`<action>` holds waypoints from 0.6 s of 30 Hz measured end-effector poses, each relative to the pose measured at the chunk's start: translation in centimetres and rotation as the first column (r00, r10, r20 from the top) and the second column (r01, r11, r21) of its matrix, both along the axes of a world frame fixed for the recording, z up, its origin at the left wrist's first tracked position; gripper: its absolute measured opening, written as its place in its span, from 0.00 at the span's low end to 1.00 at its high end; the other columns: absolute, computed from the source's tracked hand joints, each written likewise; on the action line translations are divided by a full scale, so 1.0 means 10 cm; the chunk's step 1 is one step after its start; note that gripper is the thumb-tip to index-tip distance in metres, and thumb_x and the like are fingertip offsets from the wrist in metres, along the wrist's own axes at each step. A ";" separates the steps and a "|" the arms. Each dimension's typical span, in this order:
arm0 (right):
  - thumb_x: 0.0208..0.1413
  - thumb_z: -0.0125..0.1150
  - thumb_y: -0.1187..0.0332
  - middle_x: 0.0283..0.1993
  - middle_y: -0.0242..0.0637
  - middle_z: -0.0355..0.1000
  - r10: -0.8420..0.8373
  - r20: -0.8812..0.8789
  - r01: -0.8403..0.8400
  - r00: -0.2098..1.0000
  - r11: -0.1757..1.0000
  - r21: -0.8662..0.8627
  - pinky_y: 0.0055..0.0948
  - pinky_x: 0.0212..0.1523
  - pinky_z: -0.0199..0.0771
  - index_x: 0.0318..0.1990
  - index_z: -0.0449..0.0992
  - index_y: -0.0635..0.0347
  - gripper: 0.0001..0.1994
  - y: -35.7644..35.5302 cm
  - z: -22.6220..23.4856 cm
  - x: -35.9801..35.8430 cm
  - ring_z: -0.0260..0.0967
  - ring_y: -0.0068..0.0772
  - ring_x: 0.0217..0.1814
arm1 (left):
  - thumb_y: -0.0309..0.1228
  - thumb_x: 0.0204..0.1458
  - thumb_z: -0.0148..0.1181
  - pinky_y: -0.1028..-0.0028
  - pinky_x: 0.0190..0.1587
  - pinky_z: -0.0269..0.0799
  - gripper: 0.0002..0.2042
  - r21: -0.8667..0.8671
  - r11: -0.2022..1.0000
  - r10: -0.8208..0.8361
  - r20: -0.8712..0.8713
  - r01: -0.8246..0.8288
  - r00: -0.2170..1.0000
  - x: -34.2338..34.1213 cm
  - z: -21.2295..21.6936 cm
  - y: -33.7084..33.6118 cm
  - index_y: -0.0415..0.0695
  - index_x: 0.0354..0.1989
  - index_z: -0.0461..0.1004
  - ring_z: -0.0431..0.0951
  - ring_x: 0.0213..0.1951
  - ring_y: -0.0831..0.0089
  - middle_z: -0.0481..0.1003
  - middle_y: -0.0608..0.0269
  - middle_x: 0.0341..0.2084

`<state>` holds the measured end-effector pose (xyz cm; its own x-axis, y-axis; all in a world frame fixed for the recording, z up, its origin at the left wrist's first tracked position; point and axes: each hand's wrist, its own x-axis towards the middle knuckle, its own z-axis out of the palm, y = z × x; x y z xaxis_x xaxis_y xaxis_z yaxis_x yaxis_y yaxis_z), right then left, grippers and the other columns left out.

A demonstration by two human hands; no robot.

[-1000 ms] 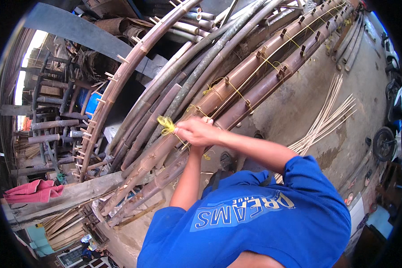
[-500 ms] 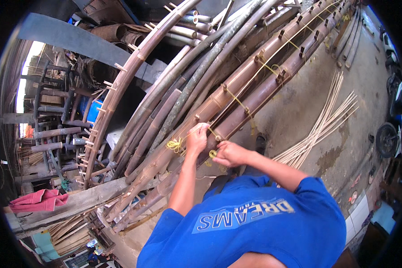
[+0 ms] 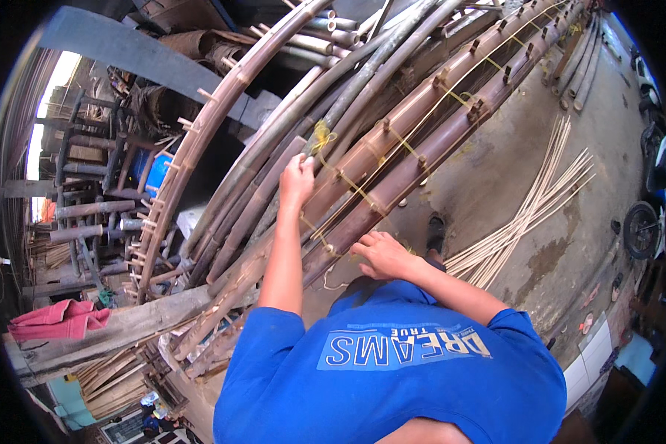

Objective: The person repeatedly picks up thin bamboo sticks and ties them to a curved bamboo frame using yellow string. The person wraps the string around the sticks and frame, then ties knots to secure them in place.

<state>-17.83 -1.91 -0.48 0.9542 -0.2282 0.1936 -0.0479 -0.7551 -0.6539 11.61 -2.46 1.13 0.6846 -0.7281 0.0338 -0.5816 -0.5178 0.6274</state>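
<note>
Two long brown bamboo poles lie side by side, the left pole (image 3: 362, 159) and the right pole (image 3: 392, 185), with short pegs along them and yellow cord lashed across the gap. My left hand (image 3: 297, 180) is closed beside the left pole, gripping yellow cord. A loose bunch of yellow cord (image 3: 323, 137) shows just beyond its fingertips. At the near side of the right pole, my right hand (image 3: 385, 255) has its fingers stretched out, their tips close to the pole. A cord crossing (image 3: 324, 238) lies between the hands. Beneath my right palm nothing can be seen.
A pegged bamboo rail (image 3: 192, 159) curves up at left, beside stacked bamboo poles (image 3: 274, 159). Thin light sticks (image 3: 522, 211) lie on the concrete floor at right. A pink cloth (image 3: 59, 320) rests on a wooden beam (image 3: 148, 318). A wheel (image 3: 642, 231) stands far right.
My left hand has moved up and left, away from the right hand. The yellow bunch has gone from beside the left wrist to beyond that hand. My right hand's fingers have spread.
</note>
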 end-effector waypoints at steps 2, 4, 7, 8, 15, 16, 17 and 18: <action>0.56 0.61 0.60 0.44 0.40 0.76 0.158 -0.018 -0.133 0.987 0.884 0.448 0.40 0.51 0.71 0.49 0.76 0.54 0.16 0.24 -0.23 0.06 0.75 0.41 0.46 | 0.37 0.63 0.49 0.53 0.46 0.74 0.16 0.052 0.996 0.063 0.140 -0.071 0.988 -0.17 0.34 0.50 0.37 0.47 0.76 0.81 0.42 0.45 0.80 0.40 0.36; 0.61 0.58 0.58 0.46 0.37 0.76 0.110 -0.063 0.020 0.992 0.349 0.937 0.38 0.50 0.72 0.50 0.75 0.53 0.14 0.45 -0.26 0.15 0.75 0.37 0.48 | 0.35 0.62 0.50 0.51 0.46 0.74 0.14 0.165 0.981 0.077 0.153 -0.102 0.985 -0.34 0.37 1.02 0.39 0.44 0.76 0.80 0.42 0.42 0.79 0.38 0.35; 0.68 0.50 0.57 0.43 0.32 0.77 -0.263 -0.348 0.104 0.900 -0.644 0.758 0.31 0.48 0.73 0.45 0.76 0.54 0.13 0.69 -0.19 0.42 0.73 0.27 0.46 | 0.34 0.61 0.52 0.47 0.43 0.72 0.11 0.128 0.990 -0.046 -0.059 0.054 0.997 -0.81 0.04 1.44 0.40 0.40 0.76 0.77 0.41 0.37 0.78 0.37 0.34; 0.67 0.50 0.59 0.38 0.33 0.76 -0.565 -0.334 -0.025 0.754 -0.533 0.846 0.30 0.46 0.72 0.38 0.75 0.54 0.12 0.76 -0.11 0.65 0.72 0.28 0.41 | 0.34 0.60 0.53 0.47 0.42 0.72 0.10 0.116 0.993 -0.011 -0.083 0.020 0.996 -1.02 0.04 1.47 0.41 0.40 0.76 0.77 0.41 0.37 0.78 0.37 0.34; 0.66 0.47 0.51 0.38 0.44 0.75 0.111 -0.172 -0.107 0.979 0.994 0.033 0.49 0.57 0.61 0.38 0.79 0.58 0.21 0.40 0.90 1.74 0.71 0.46 0.44 | 0.32 0.64 0.50 0.58 0.55 0.66 0.16 -0.494 0.848 -0.169 0.089 0.191 0.982 -1.00 -0.28 1.50 0.39 0.57 0.70 0.73 0.55 0.52 0.74 0.44 0.50; 0.66 0.47 0.47 0.41 0.46 0.76 -0.073 -0.214 -0.009 0.974 0.934 -0.357 0.55 0.62 0.56 0.41 0.81 0.56 0.23 0.37 0.72 1.91 0.71 0.50 0.49 | 0.36 0.66 0.49 0.56 0.51 0.69 0.16 -0.111 0.967 -0.207 0.168 0.227 0.964 -0.78 -0.47 1.69 0.39 0.56 0.71 0.75 0.52 0.43 0.76 0.37 0.45; 0.64 0.47 0.44 0.45 0.48 0.76 -0.185 -0.162 0.111 0.969 0.916 -0.385 0.60 0.65 0.49 0.43 0.82 0.57 0.26 0.14 0.43 1.98 0.70 0.53 0.53 | 0.36 0.66 0.48 0.54 0.49 0.71 0.14 -0.137 0.978 -0.156 0.031 0.159 0.987 -0.85 -0.30 1.60 0.40 0.49 0.75 0.76 0.48 0.41 0.77 0.38 0.41; 0.63 0.48 0.40 0.49 0.50 0.76 -0.289 -0.107 0.223 0.951 0.886 -0.407 0.64 0.69 0.43 0.45 0.83 0.59 0.29 -0.03 0.14 2.02 0.68 0.56 0.57 | 0.37 0.66 0.47 0.52 0.46 0.72 0.15 -0.150 0.985 -0.100 -0.109 0.083 0.989 -0.94 -0.13 1.51 0.40 0.42 0.78 0.77 0.44 0.39 0.78 0.39 0.37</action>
<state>2.37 -2.21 0.94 0.8981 -0.4071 0.1665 -0.3527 -0.8928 -0.2804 2.19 12.63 -0.15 0.6211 -0.7808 0.0683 -0.5415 -0.3645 0.7576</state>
